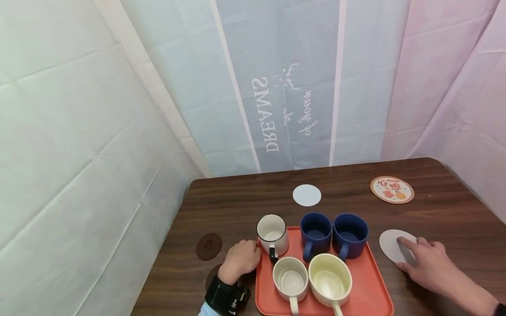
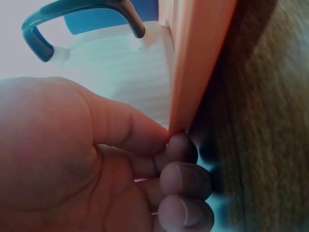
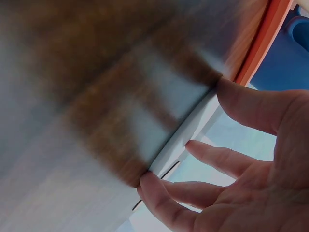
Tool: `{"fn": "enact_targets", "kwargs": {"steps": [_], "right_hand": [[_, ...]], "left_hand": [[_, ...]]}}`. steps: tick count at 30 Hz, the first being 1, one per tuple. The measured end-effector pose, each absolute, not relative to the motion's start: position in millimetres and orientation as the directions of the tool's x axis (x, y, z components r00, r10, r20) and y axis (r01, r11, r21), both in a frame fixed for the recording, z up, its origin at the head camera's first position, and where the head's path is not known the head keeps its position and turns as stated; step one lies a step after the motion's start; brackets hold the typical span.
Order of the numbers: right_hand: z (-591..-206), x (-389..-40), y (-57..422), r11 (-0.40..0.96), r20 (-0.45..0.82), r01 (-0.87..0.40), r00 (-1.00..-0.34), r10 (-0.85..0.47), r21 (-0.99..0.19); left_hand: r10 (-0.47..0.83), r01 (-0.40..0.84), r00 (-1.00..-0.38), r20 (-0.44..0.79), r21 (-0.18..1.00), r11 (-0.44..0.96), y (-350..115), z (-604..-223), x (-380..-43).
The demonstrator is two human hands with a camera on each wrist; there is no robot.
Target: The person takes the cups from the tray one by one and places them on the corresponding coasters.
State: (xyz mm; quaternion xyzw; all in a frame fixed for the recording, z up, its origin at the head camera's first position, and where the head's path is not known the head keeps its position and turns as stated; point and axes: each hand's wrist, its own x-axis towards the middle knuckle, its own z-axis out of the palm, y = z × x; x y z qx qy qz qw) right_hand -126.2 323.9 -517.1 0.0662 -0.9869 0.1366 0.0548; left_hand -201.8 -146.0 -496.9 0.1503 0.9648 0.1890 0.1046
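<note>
My left hand [image 1: 242, 258] is at the left side of an orange-red tray [image 1: 361, 278]. Its thumb and index finger pinch the tray's rim [image 2: 195, 63] in the left wrist view. On the tray stand a white mug [image 1: 272, 231] with a black handle, two dark blue mugs [image 1: 316, 230], a cream mug [image 1: 291, 280] and a pale yellow mug [image 1: 331, 281]. To the right, my right hand [image 1: 432, 265] touches a white round coaster [image 1: 389, 246] on the table. Its fingers are spread, the index on top, thumb and another fingertip at the rim in the right wrist view.
Another white round coaster [image 1: 307, 195] lies behind the tray, and a patterned coaster [image 1: 392, 190] at the back right. Left of the tray is a dark brown coaster [image 1: 209, 246], with another [image 1: 212, 276] partly behind my left wrist. Fabric curtains [image 1: 300, 87] hang around the wooden table [image 1: 245, 202].
</note>
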Motion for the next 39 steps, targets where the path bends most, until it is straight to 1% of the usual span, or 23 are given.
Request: {"fn": "enact_targets", "kwargs": {"steps": [6,12,19,25,39], "right_hand": [[-514.4,-142.3,317.9,0.947,0.152,-0.176,-0.979,-0.139,-0.269],[-509.1,-159.3,315.7,0.941,0.126,-0.2,-0.977,-0.171,-0.272],[-505.1,-179.1,311.1,0.934,0.096,-0.206,-0.978,-0.185,-0.293],[-504.6,-197.3,303.6,0.923,0.11,-0.224,-0.974,-0.199,-0.312],[-501.3,-235.2,298.0,0.891,0.125,-0.287,-0.958,-0.259,-0.352]], "left_hand": [[0.33,0.251,-0.933,-0.143,0.397,0.883,-146.3,-498.2,-201.8],[0.33,0.246,-0.931,-0.153,0.403,0.881,-145.9,-498.5,-201.9],[0.329,0.25,-0.935,-0.133,0.408,0.878,-146.9,-496.6,-202.7],[0.338,0.266,-0.933,-0.122,0.396,0.879,-148.6,-498.9,-203.7],[0.348,0.261,-0.929,-0.126,0.444,0.857,-148.1,-499.8,-202.8]]}}
